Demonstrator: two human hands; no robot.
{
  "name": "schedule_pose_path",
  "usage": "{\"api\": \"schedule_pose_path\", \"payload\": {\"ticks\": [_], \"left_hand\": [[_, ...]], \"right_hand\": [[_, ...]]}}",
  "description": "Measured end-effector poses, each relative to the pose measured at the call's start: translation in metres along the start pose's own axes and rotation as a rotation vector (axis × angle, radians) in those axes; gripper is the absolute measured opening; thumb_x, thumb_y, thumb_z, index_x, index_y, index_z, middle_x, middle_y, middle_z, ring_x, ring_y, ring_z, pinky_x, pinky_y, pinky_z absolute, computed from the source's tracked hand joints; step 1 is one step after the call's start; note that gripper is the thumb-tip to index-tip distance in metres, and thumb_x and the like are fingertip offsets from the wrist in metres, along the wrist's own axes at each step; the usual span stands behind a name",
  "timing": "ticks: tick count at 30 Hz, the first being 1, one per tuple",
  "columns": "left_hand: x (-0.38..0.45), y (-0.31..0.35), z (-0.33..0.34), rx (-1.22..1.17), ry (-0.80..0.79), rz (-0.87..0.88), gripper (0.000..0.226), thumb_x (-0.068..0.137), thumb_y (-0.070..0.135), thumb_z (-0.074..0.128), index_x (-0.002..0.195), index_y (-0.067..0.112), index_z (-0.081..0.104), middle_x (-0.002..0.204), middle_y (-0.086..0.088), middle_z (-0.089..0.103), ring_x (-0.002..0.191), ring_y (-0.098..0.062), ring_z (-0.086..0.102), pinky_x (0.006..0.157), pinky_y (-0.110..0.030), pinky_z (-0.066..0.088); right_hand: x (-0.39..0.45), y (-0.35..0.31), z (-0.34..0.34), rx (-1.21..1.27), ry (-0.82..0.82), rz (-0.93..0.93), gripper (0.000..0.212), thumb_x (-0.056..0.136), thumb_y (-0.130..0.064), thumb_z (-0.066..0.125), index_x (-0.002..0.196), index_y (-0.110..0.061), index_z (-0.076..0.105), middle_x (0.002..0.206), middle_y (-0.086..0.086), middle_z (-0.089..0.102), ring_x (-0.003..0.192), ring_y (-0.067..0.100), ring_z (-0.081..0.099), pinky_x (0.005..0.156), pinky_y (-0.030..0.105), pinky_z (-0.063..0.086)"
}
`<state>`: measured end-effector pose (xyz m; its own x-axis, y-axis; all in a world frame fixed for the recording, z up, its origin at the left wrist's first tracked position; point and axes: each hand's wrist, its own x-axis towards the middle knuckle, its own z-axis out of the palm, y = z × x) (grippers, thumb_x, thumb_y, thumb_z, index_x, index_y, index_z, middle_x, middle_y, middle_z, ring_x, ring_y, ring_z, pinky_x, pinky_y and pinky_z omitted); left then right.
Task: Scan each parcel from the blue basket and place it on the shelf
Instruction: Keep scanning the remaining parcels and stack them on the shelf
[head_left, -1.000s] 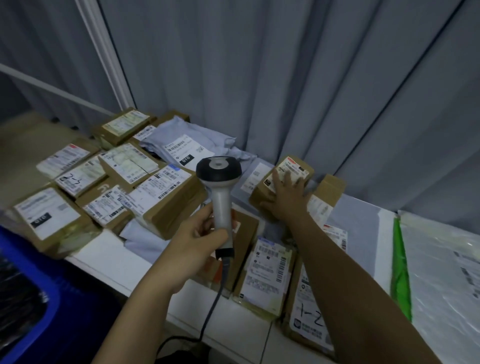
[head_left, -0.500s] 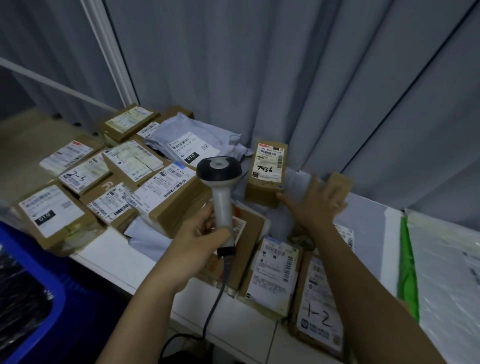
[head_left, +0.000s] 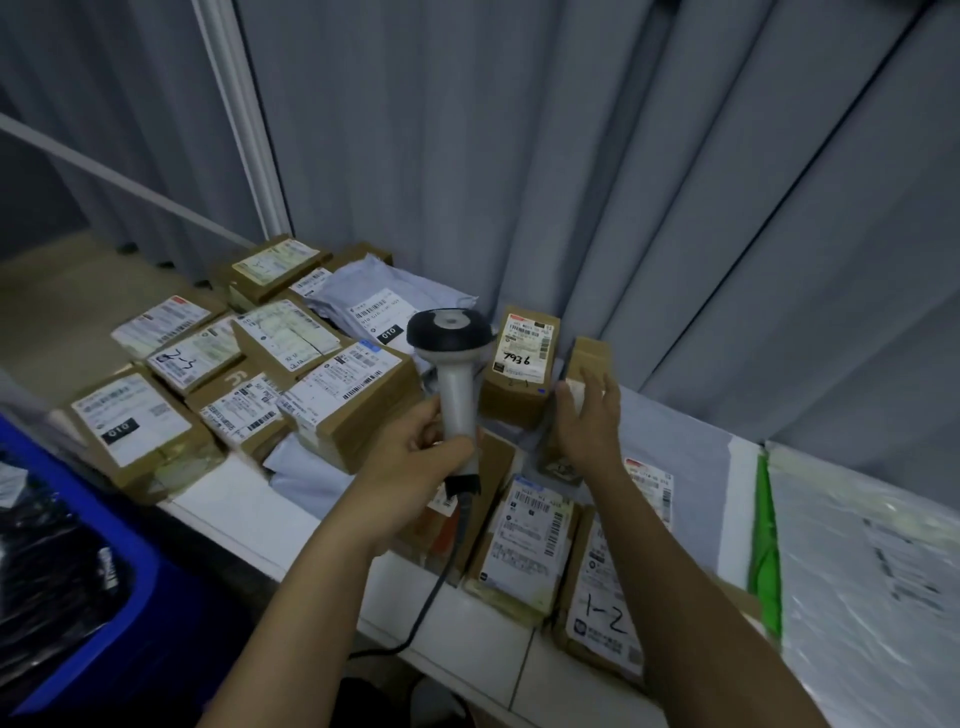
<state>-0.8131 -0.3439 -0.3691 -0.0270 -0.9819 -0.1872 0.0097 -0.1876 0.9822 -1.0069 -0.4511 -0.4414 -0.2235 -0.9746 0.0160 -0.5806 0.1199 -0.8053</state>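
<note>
Gripping scanner (head_left: 453, 364) upright, left hand (head_left: 415, 457).

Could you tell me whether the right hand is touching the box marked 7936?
Apart. The head view shows the right hand, fingers spread, beside the box marked 7936, with a strip of grey surface visible between them.

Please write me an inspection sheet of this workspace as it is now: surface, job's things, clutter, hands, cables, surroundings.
Surface: white shelf, crowded with parcels.
Job's things: box marked 7936 stands upright by the curtain; scanner; blue basket lower left.
Clutter: green-edged bag at right.
Hands: left hand grips the scanner handle; right hand open, beside a small box, contact unclear.
Cables: scanner cable hangs over the shelf edge.
Surroundings: grey curtain.
</note>
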Motion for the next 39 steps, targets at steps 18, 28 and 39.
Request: {"api": "schedule_pose_path", "payload": {"ticks": [18, 28, 39], "left_hand": [[-0.168, 0.095, -0.096, 0.151, 0.057, 0.277, 0.039, 0.085, 0.008, 0.061, 0.117, 0.029, 0.057, 0.108, -0.003, 0.068, 0.102, -0.018, 0.064, 0.088, -0.036, 0.055], [-0.277, 0.102, -0.213, 0.265, 0.157, 0.313, 0.047, 0.074, 0.021, 0.06, 0.12, 0.033, 0.058, 0.107, 0.0, 0.071, 0.1, -0.013, 0.067, 0.088, -0.029, 0.053], [-0.417, -0.077, -0.335, 0.013, 0.783, -0.111, 0.043, 0.094, 0.018, 0.057, 0.136, 0.015, 0.046, 0.114, -0.001, 0.061, 0.105, -0.015, 0.058, 0.08, -0.023, 0.048]], "right_hand": [[-0.213, -0.217, -0.043, 0.272, -0.504, -0.353, 0.038, 0.098, -0.026, 0.053, 0.133, -0.012, 0.056, 0.133, 0.0, 0.057, 0.118, 0.01, 0.051, 0.102, 0.024, 0.039], [-0.333, -0.33, 0.042, 0.512, -0.663, -0.375, 0.02, 0.091, -0.024, 0.064, 0.102, -0.007, 0.064, 0.091, 0.006, 0.07, 0.082, 0.017, 0.068, 0.07, 0.023, 0.054], [-0.468, -0.281, 0.194, 0.232, -1.16, -0.097, 0.007, 0.092, -0.012, 0.053, 0.095, -0.009, 0.057, 0.089, 0.009, 0.061, 0.078, 0.019, 0.059, 0.074, 0.035, 0.049]]}}
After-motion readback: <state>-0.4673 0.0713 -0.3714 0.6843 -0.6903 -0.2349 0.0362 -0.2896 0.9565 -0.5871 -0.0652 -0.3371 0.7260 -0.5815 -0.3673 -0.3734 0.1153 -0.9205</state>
